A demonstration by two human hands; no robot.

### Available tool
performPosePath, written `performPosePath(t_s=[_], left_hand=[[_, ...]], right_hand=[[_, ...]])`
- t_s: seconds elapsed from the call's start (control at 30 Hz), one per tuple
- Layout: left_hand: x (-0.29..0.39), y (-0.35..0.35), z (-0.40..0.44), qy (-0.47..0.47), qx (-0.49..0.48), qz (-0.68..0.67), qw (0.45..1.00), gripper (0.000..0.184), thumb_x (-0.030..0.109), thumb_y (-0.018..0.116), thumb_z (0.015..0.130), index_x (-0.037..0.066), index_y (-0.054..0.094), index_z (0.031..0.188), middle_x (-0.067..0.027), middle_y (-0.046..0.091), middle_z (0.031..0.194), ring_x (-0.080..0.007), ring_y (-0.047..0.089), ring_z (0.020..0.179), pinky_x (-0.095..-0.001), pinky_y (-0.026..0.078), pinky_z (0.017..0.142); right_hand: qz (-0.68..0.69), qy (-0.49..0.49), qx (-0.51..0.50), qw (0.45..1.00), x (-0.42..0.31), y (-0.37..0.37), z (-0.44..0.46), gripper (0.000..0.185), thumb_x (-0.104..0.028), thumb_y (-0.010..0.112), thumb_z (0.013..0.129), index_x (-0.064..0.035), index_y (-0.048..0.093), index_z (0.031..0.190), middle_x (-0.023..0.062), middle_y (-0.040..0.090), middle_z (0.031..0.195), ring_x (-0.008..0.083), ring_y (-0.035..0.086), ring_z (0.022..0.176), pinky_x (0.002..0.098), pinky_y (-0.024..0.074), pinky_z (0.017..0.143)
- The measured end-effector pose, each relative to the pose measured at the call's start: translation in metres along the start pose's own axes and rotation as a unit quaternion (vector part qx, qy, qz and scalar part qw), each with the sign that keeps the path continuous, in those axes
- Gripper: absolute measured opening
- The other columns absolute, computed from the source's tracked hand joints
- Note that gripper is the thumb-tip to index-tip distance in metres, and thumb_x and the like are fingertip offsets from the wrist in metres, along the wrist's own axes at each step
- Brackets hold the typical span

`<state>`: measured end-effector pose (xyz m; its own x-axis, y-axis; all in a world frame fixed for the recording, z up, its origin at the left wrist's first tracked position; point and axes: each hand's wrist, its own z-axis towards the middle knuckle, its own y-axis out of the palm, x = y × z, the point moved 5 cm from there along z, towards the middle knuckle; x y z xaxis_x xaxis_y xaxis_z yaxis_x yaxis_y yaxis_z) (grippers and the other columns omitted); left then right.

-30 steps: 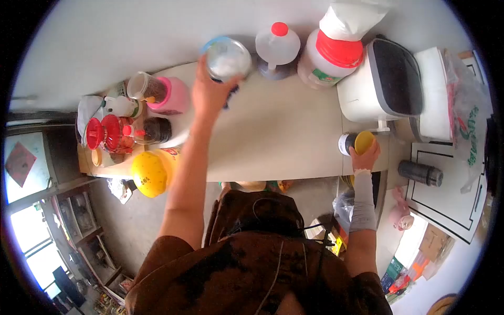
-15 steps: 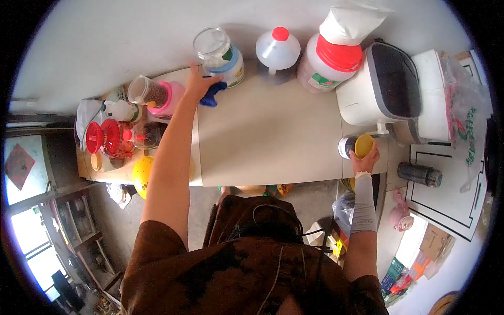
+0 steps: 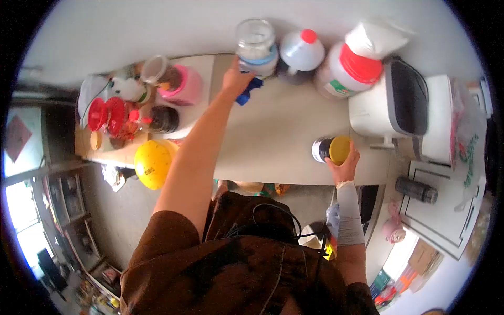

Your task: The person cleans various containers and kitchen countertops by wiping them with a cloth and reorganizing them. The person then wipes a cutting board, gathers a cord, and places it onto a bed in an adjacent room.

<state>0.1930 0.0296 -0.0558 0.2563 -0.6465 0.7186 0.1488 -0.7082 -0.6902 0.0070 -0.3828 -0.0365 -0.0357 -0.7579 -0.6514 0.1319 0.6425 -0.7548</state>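
My left hand (image 3: 236,83) is at the back of the table, against the left side of a jar with a blue lid (image 3: 258,63). A crumpled blue cloth (image 3: 249,92) shows from under its fingers, which look closed on it, though partly hidden. A clear jar (image 3: 255,38) stands on top of the blue lid. Near the front edge on the right, my right hand (image 3: 344,167) is wrapped round a dark jar with a yellow lid (image 3: 340,150). That jar is tilted, with its white label turned left.
Right of the lidded jar are a red-capped jug (image 3: 302,55), a large red-lidded tub (image 3: 341,73) and a white appliance (image 3: 370,107). On the left stand a pink container (image 3: 186,86), red-lidded jars (image 3: 116,116) and a dark bottle (image 3: 164,119). A yellow balloon-like object (image 3: 153,164) is at the front left.
My left hand and the blue-lidded jar have shifted right, closer to the jug. My right hand has carried the yellow-lidded jar left, away from the white appliance. The whole view has turned slightly.
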Motion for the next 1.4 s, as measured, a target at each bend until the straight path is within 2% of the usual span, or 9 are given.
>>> performPosePath(t_s=[0.1, 0.23, 0.47, 0.53, 0.77, 0.97, 1.13, 1.27, 1.4], left_hand=[[0.004, -0.003, -0.022, -0.075, -0.041, 0.016, 0.996, 0.085, 0.036, 0.073, 0.074, 0.003, 0.032, 0.141, -0.023, 0.064, 0.109, -0.0394, 0.062, 0.1, -0.0433, 0.051, 0.086], [0.017, -0.01, -0.097, -0.04, -0.068, -0.027, 0.997, 0.045, 0.035, 0.07, 0.076, 0.002, 0.059, 0.104, -0.0216, 0.067, 0.095, -0.04, 0.063, 0.092, -0.0434, 0.051, 0.081], [0.002, -0.119, -0.228, -0.03, -0.054, -0.15, 0.987, 0.034, 0.029, 0.064, 0.087, 0.001, 0.065, 0.107, -0.0146, 0.069, 0.094, -0.0214, 0.066, 0.086, -0.0322, 0.05, 0.081], [0.001, -0.165, -0.24, -0.056, -0.029, -0.213, 0.975, 0.031, 0.025, 0.061, 0.091, -0.001, 0.066, 0.107, -0.0093, 0.07, 0.092, -0.012, 0.062, 0.086, -0.0281, 0.049, 0.081], [-0.034, -0.283, -0.241, -0.081, 0.118, -0.356, 0.923, 0.028, 0.021, 0.058, 0.094, -0.002, 0.063, 0.11, -0.0074, 0.069, 0.094, -0.0109, 0.061, 0.088, -0.0238, 0.047, 0.083], [-0.061, -0.332, -0.238, -0.108, 0.128, -0.375, 0.912, 0.028, 0.021, 0.057, 0.095, -0.001, 0.063, 0.111, -0.0065, 0.069, 0.095, -0.0101, 0.06, 0.086, -0.024, 0.048, 0.081], [-0.082, -0.363, -0.213, -0.072, 0.139, -0.273, 0.949, 0.026, 0.018, 0.056, 0.094, -0.002, 0.064, 0.108, -0.0063, 0.069, 0.092, -0.0111, 0.061, 0.086, -0.024, 0.047, 0.081], [-0.069, -0.379, -0.171, -0.025, 0.168, -0.307, 0.936, 0.027, 0.021, 0.057, 0.093, -0.002, 0.066, 0.105, -0.0075, 0.069, 0.092, -0.011, 0.061, 0.086, -0.025, 0.047, 0.081], [-0.04, -0.349, -0.1, 0.067, 0.155, -0.141, 0.975, 0.029, 0.024, 0.056, 0.093, 0.001, 0.065, 0.107, -0.0122, 0.069, 0.096, -0.0197, 0.065, 0.087, -0.0306, 0.049, 0.08]], right_hand=[[-0.023, -0.06, -0.051, 0.997, -0.025, 0.027, 0.003, 0.101, -0.013, 0.084, 0.06, -0.006, 0.026, 0.142, 0.0231, 0.033, 0.134, 0.0419, 0.033, 0.125, 0.0483, 0.0329, 0.106], [-0.046, -0.083, -0.083, 0.992, -0.059, 0.059, 0.003, 0.101, -0.013, 0.084, 0.059, -0.0064, 0.027, 0.142, 0.022, 0.033, 0.134, 0.0409, 0.033, 0.126, 0.0466, 0.0345, 0.105], [-0.048, -0.046, -0.135, 0.989, -0.105, 0.089, 0.006, 0.1, -0.02, 0.084, 0.062, -0.0059, 0.026, 0.143, 0.0226, 0.026, 0.143, 0.0393, 0.028, 0.133, 0.045, 0.0329, 0.107], [-0.204, -0.098, -0.063, 0.972, -0.126, 0.085, 0.004, 0.1, -0.024, 0.083, 0.064, -0.0051, 0.026, 0.143, 0.0234, 0.025, 0.145, 0.0403, 0.03, 0.133, 0.0472, 0.0273, 0.11], [0.062, -0.361, -0.158, 0.917, -0.35, 0.145, 0.049, 0.088, -0.025, 0.075, 0.075, -0.001, 0.025, 0.143, 0.0224, 0.035, 0.143, 0.0395, 0.033, 0.132, 0.0452, 0.0257, 0.111], [-0.049, -0.335, -0.158, 0.928, -0.481, 0.252, 0.092, 0.091, -0.038, 0.076, 0.074, -0.0064, 0.027, 0.144, 0.0233, 0.029, 0.146, 0.0393, 0.032, 0.134, 0.0444, 0.0281, 0.112], [-0.062, -0.282, -0.171, 0.942, -0.472, 0.268, 0.1, 0.094, -0.043, 0.078, 0.068, -0.004, 0.032, 0.141, 0.0248, 0.038, 0.138, 0.0389, 0.038, 0.129, 0.0462, 0.0335, 0.107], [0.072, -0.267, -0.025, 0.961, -0.428, 0.178, 0.066, 0.076, -0.034, 0.075, 0.072, 0.0026, 0.042, 0.13, 0.0239, 0.051, 0.121, 0.039, 0.045, 0.116, 0.0471, 0.0383, 0.099], [-0.038, -0.159, -0.058, 0.985, -0.294, 0.181, 0.018, 0.078, -0.035, 0.073, 0.077, 0.0004, 0.036, 0.136, 0.0256, 0.045, 0.127, 0.0391, 0.042, 0.119, 0.0477, 0.0376, 0.1]])
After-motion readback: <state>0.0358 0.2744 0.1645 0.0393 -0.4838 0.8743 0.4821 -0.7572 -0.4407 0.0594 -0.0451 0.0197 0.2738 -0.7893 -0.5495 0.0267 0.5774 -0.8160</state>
